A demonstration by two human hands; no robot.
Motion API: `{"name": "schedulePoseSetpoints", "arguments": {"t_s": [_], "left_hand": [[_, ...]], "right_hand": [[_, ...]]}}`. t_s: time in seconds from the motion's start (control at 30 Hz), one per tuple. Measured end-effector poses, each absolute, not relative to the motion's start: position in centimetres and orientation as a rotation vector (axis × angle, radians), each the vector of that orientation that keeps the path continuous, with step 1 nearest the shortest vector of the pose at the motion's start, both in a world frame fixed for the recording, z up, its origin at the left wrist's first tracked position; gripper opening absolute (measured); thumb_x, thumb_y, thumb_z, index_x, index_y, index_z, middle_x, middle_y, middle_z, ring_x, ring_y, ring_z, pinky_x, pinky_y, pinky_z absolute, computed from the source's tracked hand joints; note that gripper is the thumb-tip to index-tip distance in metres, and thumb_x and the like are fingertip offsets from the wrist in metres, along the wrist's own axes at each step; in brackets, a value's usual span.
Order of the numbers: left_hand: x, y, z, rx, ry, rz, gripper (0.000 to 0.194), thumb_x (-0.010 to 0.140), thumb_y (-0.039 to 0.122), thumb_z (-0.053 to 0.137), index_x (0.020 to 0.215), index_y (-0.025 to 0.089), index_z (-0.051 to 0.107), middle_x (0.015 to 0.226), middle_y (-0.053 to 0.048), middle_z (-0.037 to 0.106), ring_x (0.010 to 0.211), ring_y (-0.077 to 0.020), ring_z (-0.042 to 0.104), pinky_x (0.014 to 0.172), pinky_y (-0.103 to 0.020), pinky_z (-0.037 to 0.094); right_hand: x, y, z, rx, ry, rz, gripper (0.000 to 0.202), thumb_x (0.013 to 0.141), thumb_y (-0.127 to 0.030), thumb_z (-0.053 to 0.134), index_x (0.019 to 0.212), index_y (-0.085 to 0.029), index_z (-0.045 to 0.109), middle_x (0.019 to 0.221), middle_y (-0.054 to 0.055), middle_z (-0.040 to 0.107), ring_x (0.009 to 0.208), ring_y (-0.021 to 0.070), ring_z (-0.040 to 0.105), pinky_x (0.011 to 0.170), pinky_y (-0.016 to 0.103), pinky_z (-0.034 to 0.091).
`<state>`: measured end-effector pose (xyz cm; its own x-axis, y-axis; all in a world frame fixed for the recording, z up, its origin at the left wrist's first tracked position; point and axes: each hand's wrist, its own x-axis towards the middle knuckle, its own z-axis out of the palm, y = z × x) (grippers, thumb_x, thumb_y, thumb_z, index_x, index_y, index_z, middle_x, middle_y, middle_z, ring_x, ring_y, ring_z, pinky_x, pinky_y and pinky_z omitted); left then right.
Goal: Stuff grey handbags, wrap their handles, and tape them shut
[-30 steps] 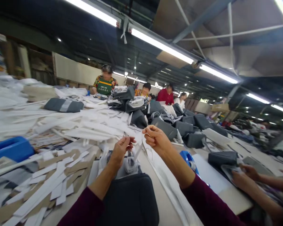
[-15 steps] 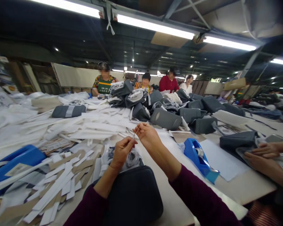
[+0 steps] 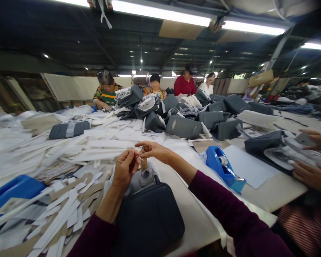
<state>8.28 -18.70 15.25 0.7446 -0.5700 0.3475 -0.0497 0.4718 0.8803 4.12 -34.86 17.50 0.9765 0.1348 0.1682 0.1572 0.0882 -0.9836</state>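
Observation:
My left hand is closed in a pinch on a thin pale string above the bag. My right hand comes in from the right with its fingertips on the same string, close to the left fingertips. Just below the fingers shows a small brown piece like a tag; whether it hangs from the string I cannot tell. Under my forearms a dark navy bag lies with its flap towards me. Clear plastic-wrapped stuffing bulges at its far side.
A blue tape dispenser stands on the right beside a white sheet. Card strips and another blue dispenser lie left. Grey bags are heaped ahead. A co-worker's hands work on a bag at right.
My right hand has lowered and turned flatter, its fingers reaching across the left fingertips. The brown piece has come into sight. The co-worker's hands at right have moved apart. The view has shifted slightly.

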Motion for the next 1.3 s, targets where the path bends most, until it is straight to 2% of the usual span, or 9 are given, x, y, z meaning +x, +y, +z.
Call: {"name": "schedulePoseSetpoints", "arguments": {"t_s": [0.3,0.43,0.53,0.63,0.8,0.97,1.1,1.17,1.3], "left_hand": [[8.4,-18.5,15.3,0.997,-0.668,-0.391,0.016,0.084,0.029,0.066,0.091,0.015,0.065,0.067,0.001,0.064,0.030,0.0010,0.035,0.032,-0.012,0.016],[8.8,-18.5,14.9,0.968,-0.700,-0.442,0.017,0.085,0.030,0.065,0.095,0.015,0.066,0.079,-0.003,0.068,0.029,0.0024,0.034,0.032,-0.014,0.012],[9.1,-18.5,14.7,0.966,-0.684,-0.453,0.016,0.085,0.029,0.065,0.093,0.015,0.068,0.069,0.001,0.063,0.031,0.0023,0.032,0.034,-0.014,0.013],[9.3,-18.7,14.5,0.974,-0.652,-0.410,0.016,0.081,0.028,0.070,0.087,0.013,0.070,0.061,0.004,0.052,0.039,0.0011,0.035,0.037,-0.012,0.020],[9.3,-18.7,14.8,0.970,-0.617,-0.381,0.020,0.075,0.032,0.076,0.077,0.013,0.070,0.079,-0.002,0.059,0.062,-0.0062,0.051,0.054,-0.016,0.041],[8.9,-18.6,15.1,0.920,-0.656,-0.417,0.016,0.083,0.033,0.069,0.081,0.017,0.066,0.068,0.000,0.060,0.064,-0.0103,0.056,0.062,-0.021,0.046],[8.7,-18.6,15.0,0.898,-0.662,-0.430,0.014,0.085,0.031,0.067,0.087,0.018,0.066,0.064,0.001,0.060,0.062,-0.0109,0.056,0.061,-0.022,0.047],[8.7,-18.6,15.1,0.882,-0.659,-0.437,0.015,0.084,0.032,0.067,0.088,0.018,0.065,0.062,0.001,0.059,0.060,-0.0109,0.055,0.055,-0.020,0.046],[8.8,-18.6,15.2,0.873,-0.663,-0.420,0.018,0.083,0.034,0.069,0.088,0.017,0.064,0.056,0.003,0.052,0.055,-0.0100,0.053,0.039,-0.013,0.029]], "right_hand": [[4.5,-34.7,17.5,-1.452,-0.314,-0.001,0.049,0.068,-0.019,0.069,0.116,-0.018,0.060,0.073,-0.004,0.058,0.064,0.0103,0.052,0.055,0.020,0.035],[4.5,-34.6,16.8,-1.320,-0.293,0.040,0.052,0.063,-0.017,0.069,0.114,-0.019,0.060,0.074,-0.003,0.061,0.062,0.0124,0.057,0.058,0.023,0.044],[4.2,-34.9,16.7,-1.300,-0.267,0.059,0.051,0.059,-0.013,0.068,0.109,-0.019,0.062,0.073,-0.003,0.061,0.060,0.0127,0.057,0.057,0.023,0.046],[3.9,-35.4,16.9,-1.324,-0.259,0.049,0.044,0.058,-0.011,0.066,0.101,-0.017,0.065,0.070,-0.004,0.060,0.060,0.0106,0.053,0.054,0.020,0.040],[3.6,-36.2,18.2,-1.470,-0.287,0.048,0.040,0.056,-0.011,0.060,0.095,-0.017,0.065,0.067,-0.003,0.059,0.058,0.0098,0.048,0.051,0.019,0.034],[3.3,-36.5,18.7,-1.581,-0.309,0.196,0.048,0.057,-0.012,0.059,0.105,-0.019,0.059,0.070,-0.004,0.060,0.057,0.0107,0.052,0.050,0.020,0.035],[2.6,-36.7,17.7,-1.588,-0.326,0.187,0.040,0.068,-0.021,0.067,0.107,-0.019,0.059,0.074,-0.003,0.060,0.063,0.0112,0.055,0.054,0.020,0.036],[2.2,-36.8,16.9,-1.581,-0.366,0.180,0.039,0.071,-0.024,0.069,0.109,-0.018,0.060,0.080,0.000,0.062,0.071,0.0127,0.057,0.062,0.022,0.040],[1.6,-36.2,15.2,-1.502,-0.373,0.164,0.039,0.070,-0.020,0.072,0.108,-0.018,0.062,0.087,0.000,0.062,0.081,0.0139,0.056,0.074,0.024,0.041]]}}
